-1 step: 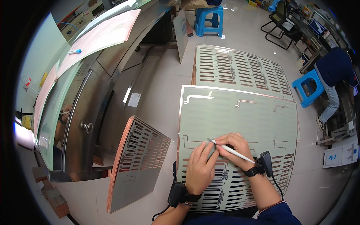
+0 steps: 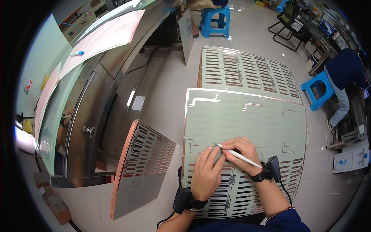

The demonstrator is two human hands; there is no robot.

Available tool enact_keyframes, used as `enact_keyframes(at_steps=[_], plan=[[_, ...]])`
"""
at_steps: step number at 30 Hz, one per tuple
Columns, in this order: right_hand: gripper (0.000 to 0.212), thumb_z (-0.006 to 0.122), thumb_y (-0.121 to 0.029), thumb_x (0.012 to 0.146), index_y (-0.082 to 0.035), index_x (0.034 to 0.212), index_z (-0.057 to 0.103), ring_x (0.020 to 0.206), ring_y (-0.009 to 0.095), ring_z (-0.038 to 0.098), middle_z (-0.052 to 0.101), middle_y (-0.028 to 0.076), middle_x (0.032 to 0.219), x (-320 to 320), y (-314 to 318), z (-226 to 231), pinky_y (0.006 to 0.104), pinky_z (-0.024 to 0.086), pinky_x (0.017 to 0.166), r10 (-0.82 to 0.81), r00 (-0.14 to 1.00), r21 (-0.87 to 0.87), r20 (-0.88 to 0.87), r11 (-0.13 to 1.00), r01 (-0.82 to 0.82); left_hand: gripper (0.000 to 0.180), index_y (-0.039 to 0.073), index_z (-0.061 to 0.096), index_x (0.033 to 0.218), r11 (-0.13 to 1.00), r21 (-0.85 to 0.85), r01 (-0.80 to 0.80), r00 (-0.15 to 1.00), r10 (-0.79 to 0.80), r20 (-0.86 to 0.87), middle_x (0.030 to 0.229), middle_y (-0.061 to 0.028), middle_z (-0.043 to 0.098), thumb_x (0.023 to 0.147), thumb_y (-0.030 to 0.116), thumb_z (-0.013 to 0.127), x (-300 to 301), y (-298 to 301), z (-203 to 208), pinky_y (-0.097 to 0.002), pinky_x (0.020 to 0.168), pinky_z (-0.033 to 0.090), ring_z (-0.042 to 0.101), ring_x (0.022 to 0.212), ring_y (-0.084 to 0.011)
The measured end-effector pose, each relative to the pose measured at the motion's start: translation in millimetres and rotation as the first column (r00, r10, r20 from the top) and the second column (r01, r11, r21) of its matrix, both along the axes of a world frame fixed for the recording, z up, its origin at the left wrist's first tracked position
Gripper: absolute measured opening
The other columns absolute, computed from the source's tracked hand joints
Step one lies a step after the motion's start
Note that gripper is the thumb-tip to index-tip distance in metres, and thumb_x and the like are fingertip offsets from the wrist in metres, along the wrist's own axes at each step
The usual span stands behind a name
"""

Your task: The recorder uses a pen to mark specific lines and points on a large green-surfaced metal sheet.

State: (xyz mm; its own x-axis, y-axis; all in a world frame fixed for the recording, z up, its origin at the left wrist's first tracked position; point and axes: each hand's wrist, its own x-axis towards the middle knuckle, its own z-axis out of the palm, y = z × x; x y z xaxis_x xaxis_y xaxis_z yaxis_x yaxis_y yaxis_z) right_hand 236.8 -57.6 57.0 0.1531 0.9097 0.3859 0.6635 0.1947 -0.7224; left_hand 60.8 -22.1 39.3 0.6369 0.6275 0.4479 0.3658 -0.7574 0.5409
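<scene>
A large pale green circuit panel (image 2: 247, 123) with copper traces and a slotted pattern along its near part lies in front of me. My right hand (image 2: 240, 150) is closed round a slim white pen-shaped craft knife (image 2: 244, 157). Its grey tip points to the far left and meets the panel beside a thin copper trace. My left hand (image 2: 207, 170) lies on the panel just left of the tip, fingers stretched out and holding nothing. The fingertips of both hands are close together. Each wrist wears a black strapped device with a cable.
More slotted panels (image 2: 251, 71) lie stacked beyond. Tilted panels (image 2: 145, 170) stand on the left, near a metal cabinet (image 2: 83, 123) with a glass-edged top, pink-white sheets and a marker (image 2: 77, 53). Blue stools (image 2: 319, 91) stand farther off; a person (image 2: 344, 73) bends at the right-hand bench.
</scene>
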Motion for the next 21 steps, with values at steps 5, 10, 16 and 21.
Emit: enact_keyframes(at_steps=[5, 10, 16, 21], plan=[[0.013, 0.076, -0.01, 0.083, -0.009, 0.095, 0.072, 0.088, 0.02, 0.069, 0.076, 0.003, 0.098, -0.2, 0.8, -1.3, 0.0315, 0.048, 0.078, -0.027, 1.0, -0.005, -0.004, 1.0, 0.026, 0.042, 0.003, 0.068, 0.121, 1.0, -0.004, -0.001, 1.0, 0.001, -0.007, 0.135, -0.016, 0.058, 0.079, -0.004, 0.064, 0.3, 0.1, 1.8, -0.0497, 0.107, 0.043, 0.052, 0.129, -0.0375], [0.01, 0.071, -0.001, 0.088, -0.005, 0.098, 0.069, 0.092, 0.018, 0.068, 0.074, 0.009, 0.106, 8.9, -14.0, -15.6, 0.031, 0.052, 0.082, -0.061, 0.906, 0.073, -0.42, 0.992, 0.101, 0.047, 0.005, 0.064, 0.13, 0.998, 0.01, 0.064, 0.994, -0.063, -0.084, 0.144, -0.0156, 0.054, 0.083, 0.002, 0.066, 6.5, 0.1, 1.7, -0.053, 0.111, 0.039, 0.047, 0.137, -0.0353], [0.014, 0.064, 0.002, 0.094, -0.001, 0.107, 0.062, 0.09, 0.012, 0.064, 0.067, 0.011, 0.114, 21.9, -54.7, -22.9, 0.0265, 0.055, 0.081, -0.165, 0.68, 0.131, -0.715, 0.924, 0.361, 0.061, 0.015, 0.049, 0.148, 0.97, 0.01, 0.242, 0.953, -0.236, -0.191, 0.156, -0.0099, 0.043, 0.091, 0.022, 0.068, 57.7, 6.6, 0.1, -0.0567, 0.115, 0.032, 0.041, 0.144, -0.0325], [0.012, 0.064, 0.001, 0.094, -0.002, 0.106, 0.062, 0.087, 0.012, 0.064, 0.067, 0.01, 0.112, 37.6, -80.6, -19.7, 0.0253, 0.054, 0.078, -0.336, 0.706, 0.008, -0.624, 0.9, 0.435, 0.056, 0.017, 0.044, 0.152, 0.905, 0.234, -0.356, 0.826, 0.422, -0.374, 0.16, -0.0145, 0.037, 0.099, 0.029, 0.058, 34.3, 94.2, 5.5, -0.0634, 0.116, 0.027, 0.033, 0.147, -0.0388]])
